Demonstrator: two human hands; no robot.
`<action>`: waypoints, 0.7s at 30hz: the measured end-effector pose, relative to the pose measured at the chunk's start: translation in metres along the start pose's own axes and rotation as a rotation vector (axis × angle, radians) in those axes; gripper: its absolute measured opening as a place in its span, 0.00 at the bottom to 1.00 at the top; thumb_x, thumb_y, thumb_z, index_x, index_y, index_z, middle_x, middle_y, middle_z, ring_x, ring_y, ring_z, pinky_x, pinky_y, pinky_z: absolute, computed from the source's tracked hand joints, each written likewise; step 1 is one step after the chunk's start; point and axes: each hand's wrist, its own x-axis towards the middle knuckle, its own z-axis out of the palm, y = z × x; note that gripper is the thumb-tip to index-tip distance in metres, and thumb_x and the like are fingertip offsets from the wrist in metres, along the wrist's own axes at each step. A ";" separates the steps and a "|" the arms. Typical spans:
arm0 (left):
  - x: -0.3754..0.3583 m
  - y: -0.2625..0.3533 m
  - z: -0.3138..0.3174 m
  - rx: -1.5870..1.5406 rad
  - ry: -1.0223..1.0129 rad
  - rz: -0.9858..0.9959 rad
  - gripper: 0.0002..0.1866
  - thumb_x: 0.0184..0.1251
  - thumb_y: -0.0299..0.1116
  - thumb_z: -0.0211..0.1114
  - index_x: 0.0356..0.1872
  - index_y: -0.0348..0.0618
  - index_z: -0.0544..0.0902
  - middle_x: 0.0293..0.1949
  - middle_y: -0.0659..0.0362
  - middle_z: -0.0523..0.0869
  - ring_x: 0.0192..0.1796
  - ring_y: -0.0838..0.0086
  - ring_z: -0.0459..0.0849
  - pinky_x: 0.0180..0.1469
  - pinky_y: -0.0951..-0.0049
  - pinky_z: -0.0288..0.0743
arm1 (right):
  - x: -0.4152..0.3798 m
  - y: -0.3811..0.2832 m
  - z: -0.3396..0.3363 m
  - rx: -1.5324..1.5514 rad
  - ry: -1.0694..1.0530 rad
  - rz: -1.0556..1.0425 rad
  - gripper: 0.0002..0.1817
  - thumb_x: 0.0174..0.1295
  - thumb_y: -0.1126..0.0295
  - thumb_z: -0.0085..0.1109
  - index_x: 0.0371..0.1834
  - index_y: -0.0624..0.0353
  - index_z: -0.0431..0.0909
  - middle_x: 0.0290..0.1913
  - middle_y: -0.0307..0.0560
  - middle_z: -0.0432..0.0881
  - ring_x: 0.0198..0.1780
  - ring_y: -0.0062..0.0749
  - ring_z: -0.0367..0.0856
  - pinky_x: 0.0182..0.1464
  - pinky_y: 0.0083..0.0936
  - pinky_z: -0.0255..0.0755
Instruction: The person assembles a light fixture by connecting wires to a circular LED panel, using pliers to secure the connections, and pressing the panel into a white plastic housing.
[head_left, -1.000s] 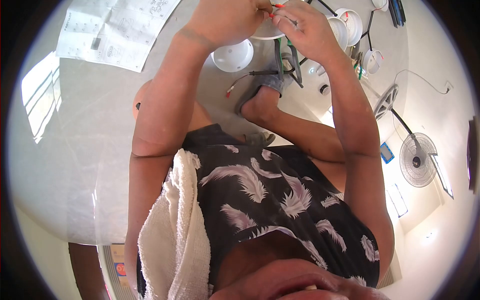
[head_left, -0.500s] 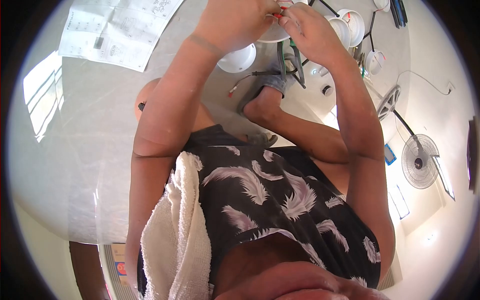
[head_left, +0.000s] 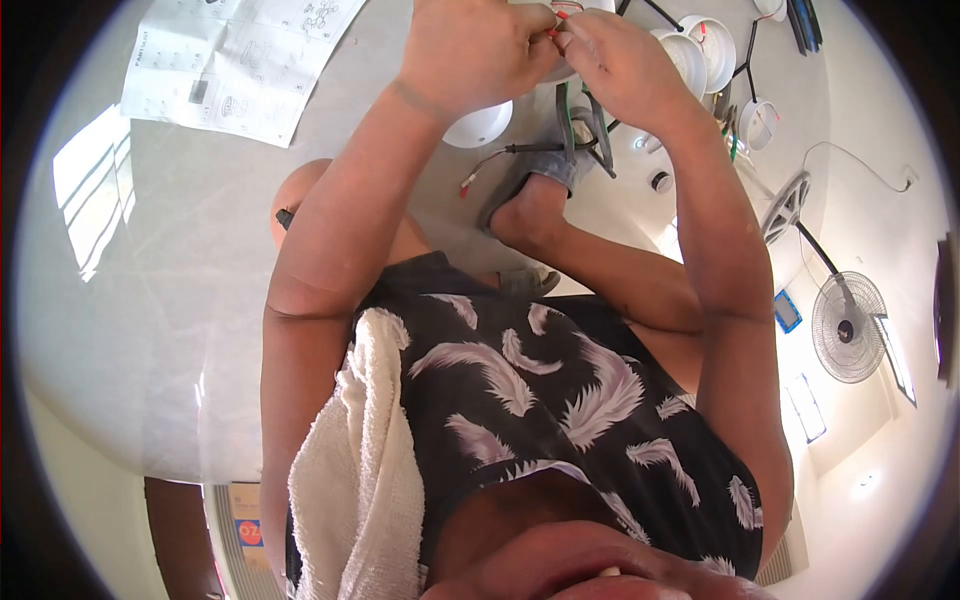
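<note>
My left hand and my right hand meet at the top of the head view, fingers pinched close together. Between the fingertips shows a thin red wire, its ends partly hidden by the fingers. Behind the hands is a white round cup, mostly covered. Another white cup lies on the floor below my left wrist. Below my right hand are green-and-black tool handles, which look like pliers. A black cable with a red-tipped end runs beside them.
A printed instruction sheet lies on the floor at upper left. Several white round cups on black rods stand at upper right. A standing fan is at right. My bent leg lies below the hands; a white towel hangs from my shoulder.
The view has shifted slightly, and both hands have moved a little. They stay together, still pinching at the red wire.
</note>
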 end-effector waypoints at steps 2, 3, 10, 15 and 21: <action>-0.002 0.001 0.005 -0.010 0.028 0.001 0.10 0.55 0.42 0.74 0.31 0.48 0.92 0.66 0.46 0.75 0.73 0.36 0.70 0.65 0.40 0.70 | -0.001 -0.003 -0.004 0.033 -0.014 0.009 0.13 0.71 0.67 0.52 0.47 0.67 0.78 0.45 0.68 0.82 0.49 0.66 0.81 0.52 0.51 0.75; -0.002 0.001 0.007 0.001 0.047 0.011 0.10 0.54 0.43 0.74 0.31 0.48 0.92 0.66 0.46 0.75 0.72 0.36 0.70 0.65 0.40 0.70 | -0.001 -0.001 -0.004 0.027 -0.021 0.009 0.13 0.71 0.67 0.52 0.47 0.67 0.79 0.44 0.68 0.82 0.49 0.66 0.81 0.52 0.51 0.75; -0.001 0.003 0.009 0.003 0.057 0.014 0.10 0.54 0.43 0.74 0.30 0.49 0.93 0.66 0.45 0.74 0.72 0.37 0.71 0.64 0.41 0.72 | -0.002 0.009 0.001 0.102 -0.010 -0.030 0.14 0.71 0.67 0.51 0.46 0.68 0.79 0.45 0.68 0.83 0.49 0.65 0.81 0.52 0.51 0.75; 0.000 -0.010 0.008 -0.009 0.045 0.004 0.08 0.51 0.35 0.74 0.30 0.45 0.92 0.66 0.42 0.74 0.71 0.41 0.73 0.65 0.47 0.74 | -0.011 0.013 -0.001 0.154 -0.006 0.019 0.14 0.71 0.65 0.53 0.46 0.67 0.81 0.45 0.68 0.84 0.48 0.64 0.82 0.53 0.49 0.76; 0.001 -0.014 0.006 -0.215 0.058 0.016 0.08 0.50 0.27 0.71 0.32 0.40 0.91 0.67 0.38 0.72 0.69 0.41 0.74 0.68 0.53 0.74 | -0.014 0.010 0.005 0.146 0.059 -0.017 0.17 0.68 0.65 0.58 0.55 0.64 0.83 0.49 0.65 0.86 0.51 0.62 0.84 0.54 0.46 0.78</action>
